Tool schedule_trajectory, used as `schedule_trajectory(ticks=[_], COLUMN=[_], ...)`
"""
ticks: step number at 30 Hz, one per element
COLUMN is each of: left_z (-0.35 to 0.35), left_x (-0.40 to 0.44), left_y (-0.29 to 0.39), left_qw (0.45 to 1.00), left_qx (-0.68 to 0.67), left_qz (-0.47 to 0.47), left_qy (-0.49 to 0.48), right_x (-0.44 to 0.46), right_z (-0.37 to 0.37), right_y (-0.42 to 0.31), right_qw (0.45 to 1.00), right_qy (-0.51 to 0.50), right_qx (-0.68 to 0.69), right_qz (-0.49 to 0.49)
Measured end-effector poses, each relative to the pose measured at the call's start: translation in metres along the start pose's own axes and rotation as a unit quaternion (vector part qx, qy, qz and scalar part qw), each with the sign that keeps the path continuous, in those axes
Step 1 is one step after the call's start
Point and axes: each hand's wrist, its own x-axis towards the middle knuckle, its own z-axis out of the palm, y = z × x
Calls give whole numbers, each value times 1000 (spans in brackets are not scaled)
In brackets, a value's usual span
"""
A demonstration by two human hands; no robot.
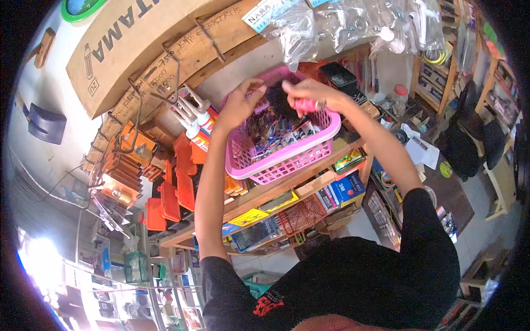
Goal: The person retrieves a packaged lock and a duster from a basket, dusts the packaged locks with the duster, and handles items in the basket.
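A pink plastic basket [287, 165] full of small mixed packets [287, 132] stands on a wooden shelf top. My left hand [247, 103] is over its left side, fingers bent and thumb apart, with nothing seen in it. Over the right side of the basket, my right hand [317, 95] is closed round a pink, handle-like thing [307, 105]. Right by it, above the packets, is a dark bushy mass [281, 100]; I cannot tell whether the two are one piece.
White-nozzled tubes [193, 118] and orange plastic cases [168, 201] stand left of the basket. Overhead are a wooden rail with hooks [176, 66], a long carton [118, 38] and hanging clear bags [353, 25]. Boxes [348, 188] fill the shelf below. A red-lidded jar [399, 99] is at right.
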Motion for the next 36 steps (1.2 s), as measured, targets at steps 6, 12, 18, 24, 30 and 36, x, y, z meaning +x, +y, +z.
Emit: schedule_trajectory(ticks=[6, 12, 18, 24, 30, 36], left_z=[32, 83, 99, 135, 91, 117], left_x=[58, 64, 43, 33, 38, 36], left_y=[-103, -123, -191, -311, -191, -249], left_qw=[909, 868, 837, 868, 780, 843], left_qx=[211, 330, 366, 297, 417, 358], left_qz=[-135, -172, -170, -313, -303, -266], left_qy=[-333, -329, -368, -245, -354, -301], right_x=[0, -5, -5, -5, -3, -7], right_z=[-9, -5, -8, -7, -9, -8], right_y=[19, 18, 21, 17, 25, 23], right_qw=[957, 967, 964, 970, 966, 953], right_qy=[169, 136, 138, 140, 137, 160], right_qx=[222, 203, 221, 198, 219, 244], right_qz=[-76, -75, -61, -8, -14, -80])
